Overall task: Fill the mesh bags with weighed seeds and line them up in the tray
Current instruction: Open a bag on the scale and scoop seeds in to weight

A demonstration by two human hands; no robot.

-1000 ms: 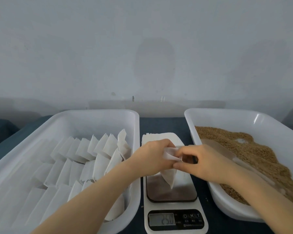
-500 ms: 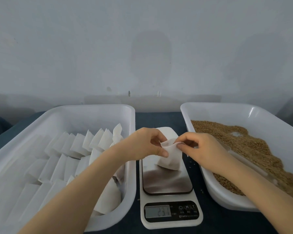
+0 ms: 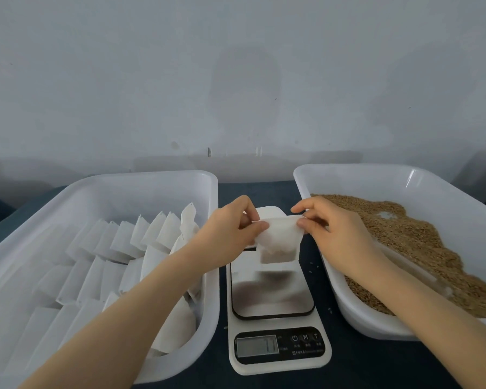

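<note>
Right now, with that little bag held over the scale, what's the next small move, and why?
Probably carry the mesh bag left into the tray beside the lined-up bags: left hand and right hand pinch its top corners, and it hangs clear of the scale.

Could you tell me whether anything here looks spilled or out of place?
A few stray seeds lie on the table between the scale and the seed tray, spilled outside it. Otherwise nothing stands out; the left hand and right hand pinch the bag above the scale.
</note>
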